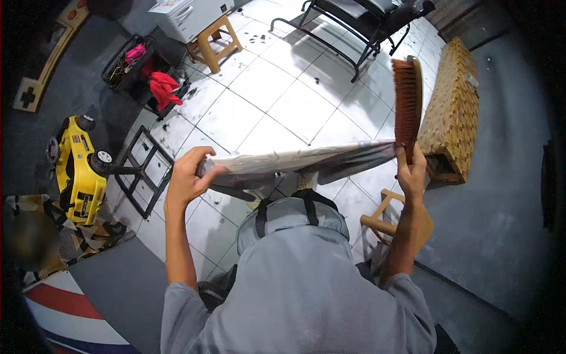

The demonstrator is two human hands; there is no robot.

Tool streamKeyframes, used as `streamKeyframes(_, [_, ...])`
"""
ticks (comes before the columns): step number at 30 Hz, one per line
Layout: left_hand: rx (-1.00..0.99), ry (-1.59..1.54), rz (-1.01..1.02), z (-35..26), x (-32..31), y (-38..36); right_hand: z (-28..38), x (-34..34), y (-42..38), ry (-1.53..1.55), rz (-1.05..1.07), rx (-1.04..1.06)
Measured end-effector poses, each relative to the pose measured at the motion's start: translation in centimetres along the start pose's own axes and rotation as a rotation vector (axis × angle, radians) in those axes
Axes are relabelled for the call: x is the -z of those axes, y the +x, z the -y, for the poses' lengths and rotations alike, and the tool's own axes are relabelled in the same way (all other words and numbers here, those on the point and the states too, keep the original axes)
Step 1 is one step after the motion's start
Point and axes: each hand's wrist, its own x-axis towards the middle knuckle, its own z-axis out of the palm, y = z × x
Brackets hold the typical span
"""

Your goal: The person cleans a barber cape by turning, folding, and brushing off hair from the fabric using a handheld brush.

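A patterned barber's cape (pixel 295 160) stretches level between the two hands, above the grey hoodie (pixel 295 277) of the person wearing the camera, so it hangs clear of the white tiled floor (pixel 265 106) rather than dragging. The left hand (pixel 187 177) clamps one bunched end, thumb over the fold. The right hand (pixel 411 171) pinches the other end and, in the same grasp, holds a wooden-backed brush (pixel 407 106) upright, bristles facing left toward the cloth. That double hold keeps both hands busy while the cape stays taut.

Dark hair clippings speckle the floor around a black chair frame (pixel 348 29). A small wooden stool (pixel 215 41) carries a white box, and another wooden stool (pixel 383 218) stands by the right forearm. A woven bench (pixel 454 106) runs along the right side. At left sit a yellow toy car (pixel 79 171), a black metal rack (pixel 144 171) and a red cloth (pixel 162 88).

The cape's full length is folded under itself, so its size is unclear. The chair is cut off at the top, and the frame's dark corners hide the room's edges.
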Motion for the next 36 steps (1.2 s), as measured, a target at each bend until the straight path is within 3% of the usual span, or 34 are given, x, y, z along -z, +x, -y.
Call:
streamKeyframes(3, [-0.058,0.001,0.075,0.9,0.1,-0.4,0.3,-0.1,-0.2,0.064,-0.024,0.053])
streamKeyframes(8, [-0.024,0.063,0.166,3.4,0.3,-1.0,0.9,0.5,-0.1,-0.003,0.290,-0.120])
streamKeyframes(12, [0.048,0.106,0.142,3.0,1.2,-0.6,0.6,0.9,-0.3,-0.157,0.506,0.090])
streamKeyframes(14, [0.169,0.165,0.149,1.5,1.5,-0.2,0.8,0.8,-0.3,-0.147,0.465,0.026])
streamKeyframes(16, [0.129,0.198,0.092,3.5,0.6,-0.8,1.2,0.6,0.0,-0.162,0.429,-0.029])
streamKeyframes(20, [0.193,0.250,-0.105,6.6,-1.4,-1.1,0.2,0.0,0.5,-0.339,0.402,0.096])
streamKeyframes(23, [0.253,0.198,-0.239,9.2,-3.2,-1.8,-1.9,-2.0,0.1,-0.389,0.218,0.186])
streamKeyframes(26, [0.299,0.122,-0.250,10.6,-4.4,-1.4,-5.2,-5.5,1.2,-0.436,0.047,0.134])
streamKeyframes(29, [0.195,0.277,-0.325,11.2,-2.6,1.0,-4.5,-6.3,3.0,-0.484,-0.092,0.138])
streamKeyframes(31, [0.143,0.225,-0.466,8.6,0.9,3.0,-1.7,-5.0,4.4,-0.499,-0.196,0.126])
streamKeyframes(33, [0.020,0.143,-0.645,3.4,3.6,4.4,2.2,-3.4,5.0,-0.380,-0.438,0.134])
streamKeyframes(35, [-0.037,0.216,-0.795,-0.1,5.0,4.2,1.0,-1.8,5.5,-0.176,-0.554,0.344])
streamKeyframes(36, [-0.052,0.231,-0.765,-0.4,4.8,3.3,0.1,-2.1,4.9,-0.139,-0.660,0.334])
